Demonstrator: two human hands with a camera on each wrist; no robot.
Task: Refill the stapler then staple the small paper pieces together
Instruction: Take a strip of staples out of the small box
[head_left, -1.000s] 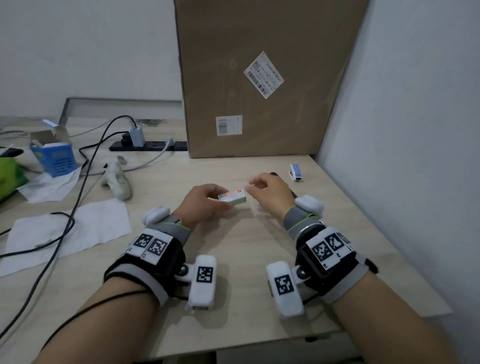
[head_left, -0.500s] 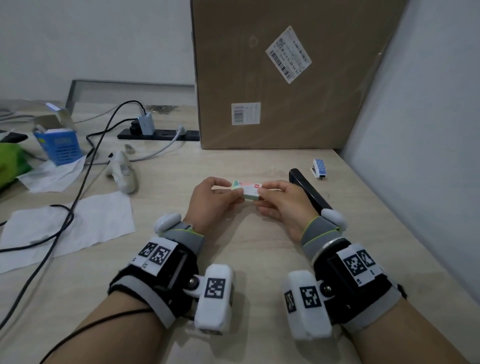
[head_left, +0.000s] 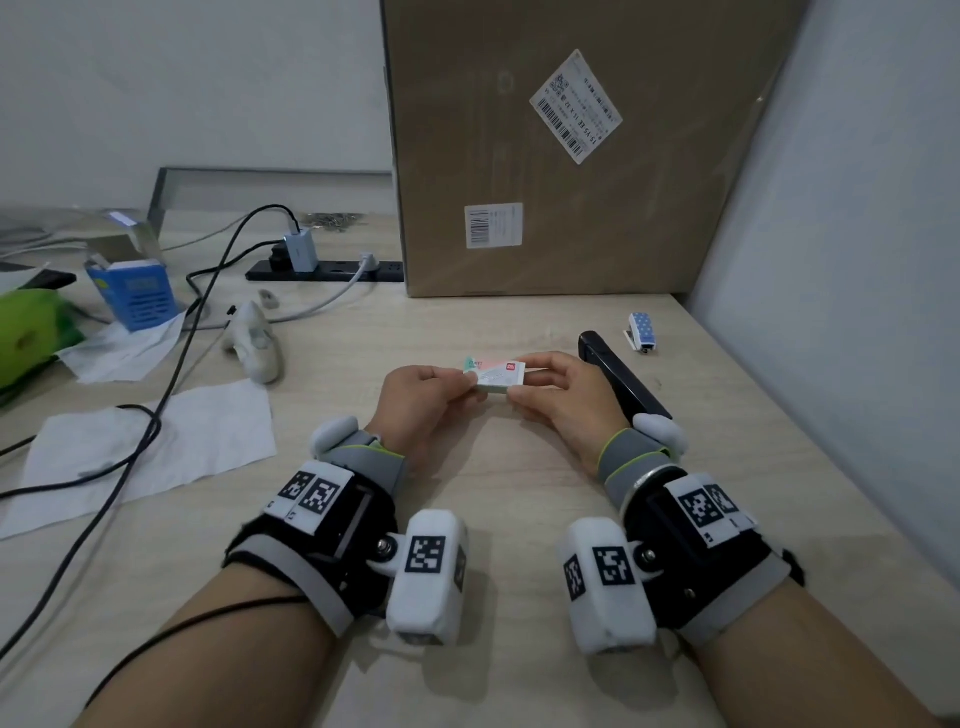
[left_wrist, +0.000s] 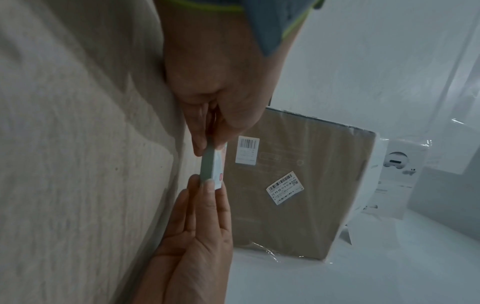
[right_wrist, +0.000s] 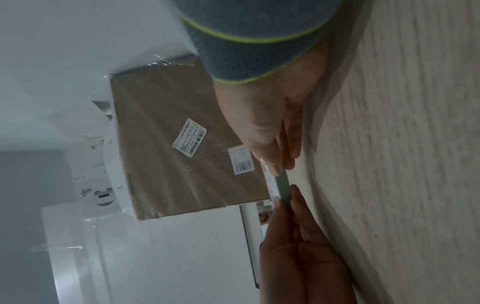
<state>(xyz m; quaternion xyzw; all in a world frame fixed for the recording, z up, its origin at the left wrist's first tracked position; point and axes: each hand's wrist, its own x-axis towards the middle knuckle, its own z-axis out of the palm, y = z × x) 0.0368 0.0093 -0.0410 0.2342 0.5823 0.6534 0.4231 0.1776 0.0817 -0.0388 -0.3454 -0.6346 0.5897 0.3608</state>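
A small white staple box (head_left: 496, 375) with green and red print is held just above the desk in the head view. My left hand (head_left: 462, 383) pinches its left end and my right hand (head_left: 530, 382) pinches its right end. In the left wrist view the staple box (left_wrist: 211, 166) shows edge-on between the thumb and fingers of both hands. The right wrist view shows the same staple box (right_wrist: 281, 185). A little blue dotted stapler (head_left: 642, 332) lies at the far right of the desk, untouched.
A black flat object (head_left: 621, 376) lies right beside my right hand. A big cardboard box (head_left: 571, 156) stands at the back and a wall (head_left: 857, 260) closes the right side. White paper sheets (head_left: 150, 447), cables (head_left: 171, 364), a power strip (head_left: 332, 270) and a blue box (head_left: 135, 296) occupy the left.
My right hand shifted from touching the box's top corner to pinching its right end. Both hands turned the box level between them, and the view moved closer.
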